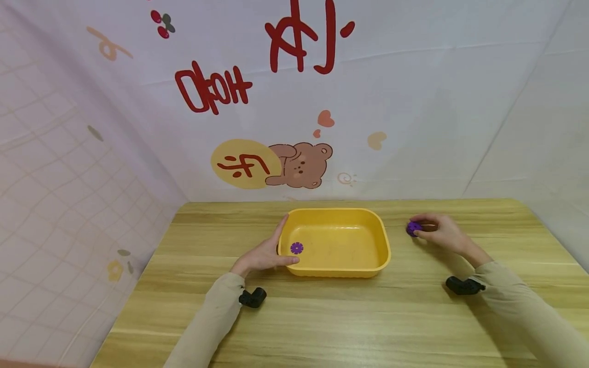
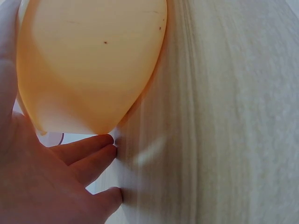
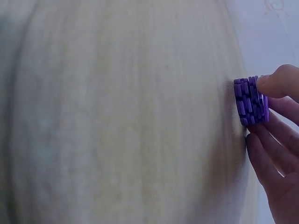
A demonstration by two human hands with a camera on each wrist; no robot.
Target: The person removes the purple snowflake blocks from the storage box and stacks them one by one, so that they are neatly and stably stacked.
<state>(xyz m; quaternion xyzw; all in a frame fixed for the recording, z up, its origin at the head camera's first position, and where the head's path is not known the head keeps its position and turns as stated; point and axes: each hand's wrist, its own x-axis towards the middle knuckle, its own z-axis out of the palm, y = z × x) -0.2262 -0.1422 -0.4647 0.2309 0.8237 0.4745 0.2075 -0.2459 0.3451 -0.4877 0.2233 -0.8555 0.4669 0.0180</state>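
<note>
A yellow plastic basin (image 1: 340,272) sits on the wooden table, with one flat purple notched disc (image 1: 296,248) lying inside its left end. My left hand (image 1: 264,254) holds the basin at that end, thumb over the near rim and fingers along the outside. In the left wrist view, the fingertips (image 2: 108,140) of this hand touch the basin's lower end. To the right of the basin, my right hand (image 1: 442,232) pinches a small stack of purple notched discs (image 3: 251,100) between thumb and fingers, at the table's surface. How many discs the hand holds cannot be told.
The light wooden table (image 1: 322,322) spreads around the basin. A white cloth wall (image 1: 414,102), printed with red characters and a bear, rises behind it. Black wrist cameras are on the left wrist (image 1: 253,297) and the right wrist (image 1: 463,286).
</note>
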